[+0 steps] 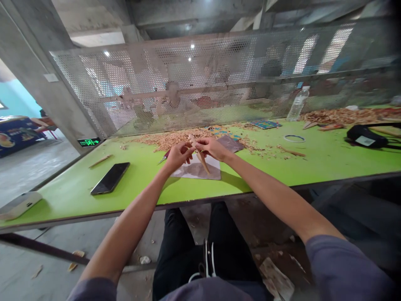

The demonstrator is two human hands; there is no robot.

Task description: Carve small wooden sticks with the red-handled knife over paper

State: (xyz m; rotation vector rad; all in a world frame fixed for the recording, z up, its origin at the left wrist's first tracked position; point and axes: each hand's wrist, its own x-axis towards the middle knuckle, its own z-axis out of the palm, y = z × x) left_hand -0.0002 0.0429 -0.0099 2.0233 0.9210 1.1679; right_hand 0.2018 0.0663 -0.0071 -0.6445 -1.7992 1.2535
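A slim carved piece of wood (203, 162), tapering toward its lower end, is held up over the table between both my hands. My left hand (179, 156) is closed, its fingertips pinching the wood near the upper part. From the other side my right hand (213, 149) grips the same piece between thumb and fingers. Below them lies a pale sheet with a grey-brown patch (211, 172), perhaps sandpaper. A carving knife with a dark red handle (167, 154) rests just left of my left hand, partly hidden by it. Behind my right hand is a brown sheet (232, 143).
Wood shavings (156, 140) lie along a perforated metal screen (125, 100); people sit beyond it. The green table (140, 184) also bears a phone (110, 178), a white device (20, 205), a plastic bottle (297, 104), a tape ring (294, 138) and a black strapped item (366, 136).
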